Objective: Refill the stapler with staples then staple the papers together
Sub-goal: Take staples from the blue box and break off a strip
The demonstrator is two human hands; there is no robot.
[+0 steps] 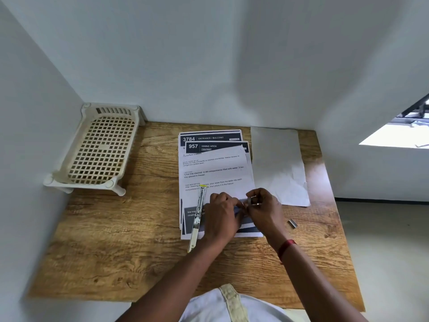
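A stack of printed papers (216,168) lies in the middle of the wooden table (130,240). The stapler (198,219), swung open into one long thin metal bar with a yellow tip, rests on the stack's left side and reaches past its near edge. My left hand (221,213) and my right hand (264,209) meet over the lower right part of the papers. Their fingertips pinch a small metal strip of staples (249,201) between them. Another short staple strip (292,223) lies loose on the table to the right.
A blank white sheet (278,163) lies right of the stack. A cream plastic lattice rack (99,147) stands in the back left corner. White walls close in the table on the left and back. The table's right edge drops to the floor.
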